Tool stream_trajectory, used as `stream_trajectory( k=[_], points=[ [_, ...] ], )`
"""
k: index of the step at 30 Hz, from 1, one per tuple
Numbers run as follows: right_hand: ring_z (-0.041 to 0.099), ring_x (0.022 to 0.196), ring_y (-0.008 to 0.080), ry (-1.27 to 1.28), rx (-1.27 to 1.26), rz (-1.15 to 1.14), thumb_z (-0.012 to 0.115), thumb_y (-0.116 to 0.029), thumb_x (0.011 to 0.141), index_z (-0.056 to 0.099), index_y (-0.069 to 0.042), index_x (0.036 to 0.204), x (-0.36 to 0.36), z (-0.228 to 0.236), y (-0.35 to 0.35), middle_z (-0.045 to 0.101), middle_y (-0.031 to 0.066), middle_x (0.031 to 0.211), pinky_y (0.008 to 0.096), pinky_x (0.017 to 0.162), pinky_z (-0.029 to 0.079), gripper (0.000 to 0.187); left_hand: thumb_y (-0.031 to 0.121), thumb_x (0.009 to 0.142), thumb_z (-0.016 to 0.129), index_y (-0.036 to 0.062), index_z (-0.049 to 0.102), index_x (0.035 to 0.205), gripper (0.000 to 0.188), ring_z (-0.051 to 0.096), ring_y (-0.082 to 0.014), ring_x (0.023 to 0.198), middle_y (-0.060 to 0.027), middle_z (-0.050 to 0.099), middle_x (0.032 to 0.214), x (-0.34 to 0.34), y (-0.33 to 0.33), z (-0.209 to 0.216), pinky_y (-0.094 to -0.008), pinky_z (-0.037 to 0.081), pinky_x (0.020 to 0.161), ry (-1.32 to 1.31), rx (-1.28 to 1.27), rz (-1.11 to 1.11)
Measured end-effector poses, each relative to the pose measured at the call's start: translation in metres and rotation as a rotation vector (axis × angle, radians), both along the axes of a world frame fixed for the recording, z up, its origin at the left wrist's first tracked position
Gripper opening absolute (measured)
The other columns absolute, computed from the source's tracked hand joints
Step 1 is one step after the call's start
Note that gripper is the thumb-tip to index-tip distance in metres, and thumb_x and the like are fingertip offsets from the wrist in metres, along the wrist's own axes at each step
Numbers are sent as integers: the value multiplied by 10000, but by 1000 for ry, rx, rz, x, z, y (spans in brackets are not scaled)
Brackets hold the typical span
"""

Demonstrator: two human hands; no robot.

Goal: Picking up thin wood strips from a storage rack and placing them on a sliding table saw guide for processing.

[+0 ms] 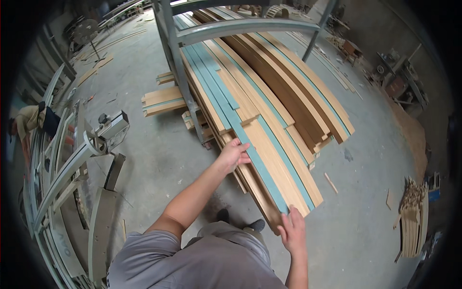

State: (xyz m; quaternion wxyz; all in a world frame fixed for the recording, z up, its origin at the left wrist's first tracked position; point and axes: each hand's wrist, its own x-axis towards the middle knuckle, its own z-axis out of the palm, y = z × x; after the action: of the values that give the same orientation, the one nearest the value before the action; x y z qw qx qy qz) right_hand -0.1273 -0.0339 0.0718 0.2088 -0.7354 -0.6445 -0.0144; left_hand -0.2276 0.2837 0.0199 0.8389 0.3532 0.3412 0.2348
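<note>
While both hands work same stack, left hand [234, 155] grips long teal-edged board [250, 154] partway along, fingers curled over its edge. Right hand [292, 230] rests at near end of that board, fingers fairly flat against it; whether it grips, cannot tell. Board lies on top of stack of long wooden planks [284, 101], slanting away through grey metal rack [192, 36]. Short offcuts [161, 101] lie on concrete floor [154, 159] left of rack. Grey machine [108, 132] stands far left; bundle of thin wooden strips [413, 221] stands far right.
</note>
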Motion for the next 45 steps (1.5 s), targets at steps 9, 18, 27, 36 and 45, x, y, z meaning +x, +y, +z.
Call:
stream_trajectory(
  k=[9, 18, 27, 36, 45],
  points=[
    [581, 910, 304, -57, 111, 205, 610, 26, 730, 599, -68, 1078, -28, -39, 86, 543, 173, 1181, 333, 733, 493, 361, 316, 900, 520, 82, 497, 1049, 279, 595, -194, 816, -88, 566, 985, -135, -60, -54, -310, 512, 730, 130, -47, 46],
    [545, 988, 378, -124, 199, 258, 570, -118, 820, 539, -23, 1158, -94, -53, 234, 470, 216, 1256, 396, 853, 454, 353, 314, 784, 553, 58, 623, 954, 315, 589, -342, 892, -158, 625, 985, -507, -334, -306, -412, 461, 820, 1579, 87, -59],
    [246, 1253, 416, -260, 64, 147, 501, -312, 860, 379, -19, 1297, -109, -69, 289, 292, 205, 1378, 610, 1021, 109, 540, 242, 816, 554, 64, 571, 880, 190, 561, -189, 624, -63, 574, 769, -487, -490, -235, -347, 466, 503, 920, -767, 779],
    [184, 1308, 412, -122, 39, 145, 448, -414, 879, 356, -77, 1325, -88, -51, 282, 232, 212, 1416, 597, 1040, 61, 566, 234, 848, 549, 88, 548, 1004, 214, 577, -182, 800, -39, 588, 911, -392, -468, -199, -323, 476, 665, 751, -513, 727],
    [362, 1193, 434, 213, 25, 829, 646, -236, 761, 505, -43, 1168, -102, -117, 24, 371, 200, 1326, 594, 996, 245, 472, 244, 836, 580, 81, 566, 1003, 233, 559, -147, 750, -17, 581, 857, -334, -580, -182, -298, 460, 631, 856, -496, 765]
  ],
)
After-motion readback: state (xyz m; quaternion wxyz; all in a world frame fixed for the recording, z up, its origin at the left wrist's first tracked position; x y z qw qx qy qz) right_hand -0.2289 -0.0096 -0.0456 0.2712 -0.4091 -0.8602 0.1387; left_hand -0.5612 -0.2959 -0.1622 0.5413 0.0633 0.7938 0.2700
